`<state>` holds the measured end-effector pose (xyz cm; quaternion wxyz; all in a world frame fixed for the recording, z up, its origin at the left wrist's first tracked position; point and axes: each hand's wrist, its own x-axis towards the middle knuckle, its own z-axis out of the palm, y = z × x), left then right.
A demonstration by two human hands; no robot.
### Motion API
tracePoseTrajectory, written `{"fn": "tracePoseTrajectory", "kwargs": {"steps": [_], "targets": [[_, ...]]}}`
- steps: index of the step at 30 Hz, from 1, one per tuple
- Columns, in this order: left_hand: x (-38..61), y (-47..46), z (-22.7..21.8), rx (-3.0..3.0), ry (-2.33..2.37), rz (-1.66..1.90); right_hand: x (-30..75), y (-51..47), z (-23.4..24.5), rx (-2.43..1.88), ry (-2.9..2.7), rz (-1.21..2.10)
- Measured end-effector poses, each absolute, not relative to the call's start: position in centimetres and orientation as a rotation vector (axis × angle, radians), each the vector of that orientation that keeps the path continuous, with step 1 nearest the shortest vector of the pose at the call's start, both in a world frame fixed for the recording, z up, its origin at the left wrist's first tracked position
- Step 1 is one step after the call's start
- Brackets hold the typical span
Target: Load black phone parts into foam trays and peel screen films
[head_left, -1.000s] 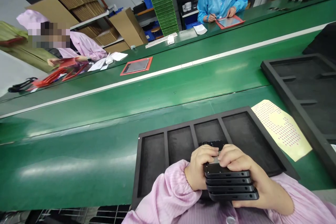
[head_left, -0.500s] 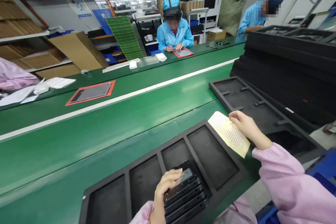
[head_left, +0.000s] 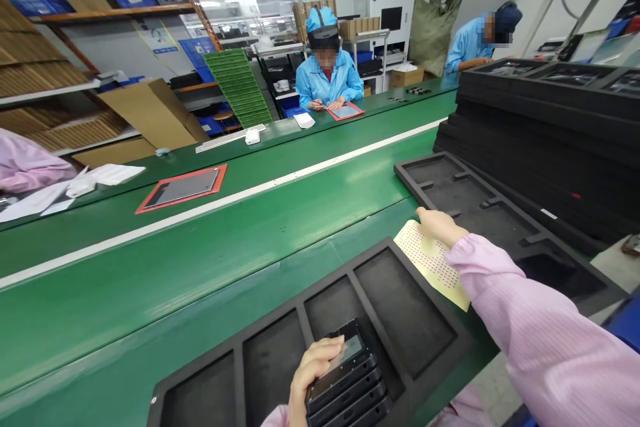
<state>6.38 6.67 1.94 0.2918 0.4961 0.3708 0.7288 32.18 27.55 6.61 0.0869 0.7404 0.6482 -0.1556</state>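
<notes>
My left hand [head_left: 316, 368] is wrapped over the side and top of a stack of several flat black device housings [head_left: 353, 373]. The top one has a greyish panel, partly under my fingers. This stack stands in a compartment of a black foam tray [head_left: 303, 310]. My right hand [head_left: 436, 223] is at the far end of a yellow sticker sheet [head_left: 450, 280] printed with rows of small red marks. Its fingers are bent together, and anything between the fingertips is hidden. The sheet lies just right of the tray, partly covered by my right sleeve.
Another black foam tray [head_left: 480, 193] lies to the right, before a tall stack of black trays [head_left: 540, 133]. Across the green bench [head_left: 210, 240], a grey panel rests on a red mat [head_left: 220, 180]. A person in blue [head_left: 327, 77] works opposite; others are at far right and left.
My right hand has moved left and farther out to the sheet's far edge, its sleeve now covering more of the sheet. My left hand stays on the stack. The camera view has shifted slightly.
</notes>
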Motion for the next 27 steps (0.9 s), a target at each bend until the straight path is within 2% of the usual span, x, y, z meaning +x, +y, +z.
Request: {"fn": "tracePoseTrajectory", "kwargs": {"steps": [8,19,24,27], "targets": [[5.6,6.7,1.9,1.370,0.907,1.868,33.0,27.7,7.0,2.098,2.077,-0.534],[4.6,7.1,1.6,1.360,0.813,1.827,36.0,28.3,5.3,1.922,2.449,-0.858],[2.9,8.5,0.6,1.683,0.572,1.762,36.6,28.5,5.0,1.901,2.496,-0.937],[3.3,8.0,0.4,1.540,0.723,1.835,36.7,28.5,4.7,1.923,2.506,-0.940]]}}
